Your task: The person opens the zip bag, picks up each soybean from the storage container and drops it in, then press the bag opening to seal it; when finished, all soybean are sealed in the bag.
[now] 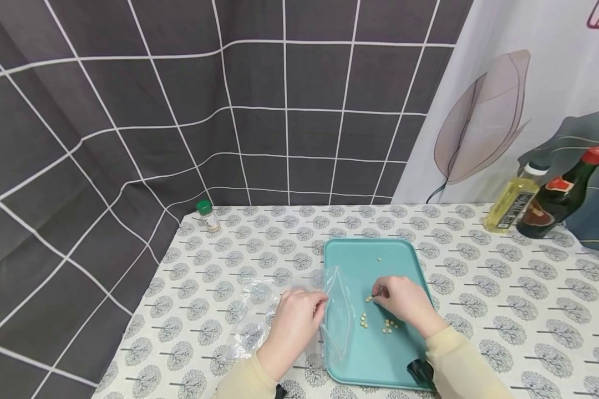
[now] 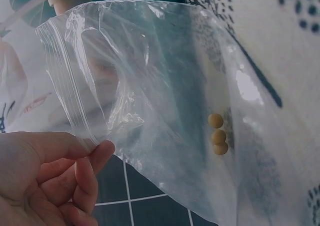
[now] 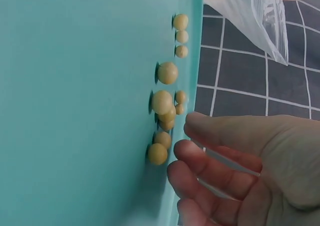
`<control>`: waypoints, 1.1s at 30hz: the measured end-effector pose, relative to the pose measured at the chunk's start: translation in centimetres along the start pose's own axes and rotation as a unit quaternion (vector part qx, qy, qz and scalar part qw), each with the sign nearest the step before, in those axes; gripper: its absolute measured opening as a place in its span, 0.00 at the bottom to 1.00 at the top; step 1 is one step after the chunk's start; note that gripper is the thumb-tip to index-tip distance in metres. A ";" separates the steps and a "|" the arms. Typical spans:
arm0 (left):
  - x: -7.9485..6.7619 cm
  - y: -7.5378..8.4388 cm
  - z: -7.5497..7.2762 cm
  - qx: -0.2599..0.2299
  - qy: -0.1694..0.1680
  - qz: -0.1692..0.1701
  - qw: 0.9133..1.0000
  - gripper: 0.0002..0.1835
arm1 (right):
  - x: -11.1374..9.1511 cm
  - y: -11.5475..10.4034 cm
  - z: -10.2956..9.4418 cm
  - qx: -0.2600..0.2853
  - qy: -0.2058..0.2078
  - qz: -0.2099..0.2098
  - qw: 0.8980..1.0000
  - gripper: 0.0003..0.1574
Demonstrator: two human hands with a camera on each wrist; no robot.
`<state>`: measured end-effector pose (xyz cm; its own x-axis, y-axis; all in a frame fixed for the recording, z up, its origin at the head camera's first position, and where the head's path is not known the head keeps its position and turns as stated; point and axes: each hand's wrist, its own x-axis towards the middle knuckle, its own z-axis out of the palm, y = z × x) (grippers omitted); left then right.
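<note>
My left hand [image 1: 295, 318] pinches the zip-top edge of a clear plastic bag [image 2: 155, 85] between thumb and finger. The bag's mouth gapes over the left rim of a teal tray [image 1: 354, 255]. Inside it, three yellow soybeans [image 2: 218, 136] show in the left wrist view. Over the tray is my right hand [image 1: 401, 302], its fingertips right by a few loose soybeans [image 1: 369, 298]. In the right wrist view its thumb and fingers are slightly bent and apart, with no bean seen between them. More soybeans [image 3: 167, 73] lie on the tray in small clusters.
A small green-capped jar [image 1: 208, 216] stands at the table's back left. At the back right are a yellow oil bottle [image 1: 511, 205] and a dark red-capped bottle [image 1: 554, 202]. A tree-print cloth [image 1: 199, 288] covers the table, and a dark grid curtain [image 1: 309, 133] hangs behind.
</note>
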<state>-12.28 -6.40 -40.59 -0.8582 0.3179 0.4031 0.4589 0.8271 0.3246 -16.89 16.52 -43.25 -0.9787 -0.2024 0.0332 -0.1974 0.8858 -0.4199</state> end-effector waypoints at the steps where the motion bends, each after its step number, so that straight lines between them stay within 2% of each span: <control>1: 0.0 0.0 0.0 0.000 0.000 0.000 1.000 0.06 | 0.0 0.0 0.1 -0.001 -0.001 -0.002 1.000 0.06; 17: 0.0 0.0 0.1 0.003 0.005 -0.001 1.000 0.05 | 0.7 -0.6 0.4 0.001 -0.024 -0.003 1.000 0.07; 33: -0.1 0.0 0.1 0.001 0.005 -0.004 1.000 0.05 | 0.5 -0.8 0.5 -0.004 -0.025 -0.003 1.000 0.08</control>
<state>-12.23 -6.38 -40.76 -0.8590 0.3068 0.4100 0.4523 0.8300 0.3265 -17.25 15.52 -43.39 -0.9736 -0.2280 -0.0103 -0.2036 0.8878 -0.4127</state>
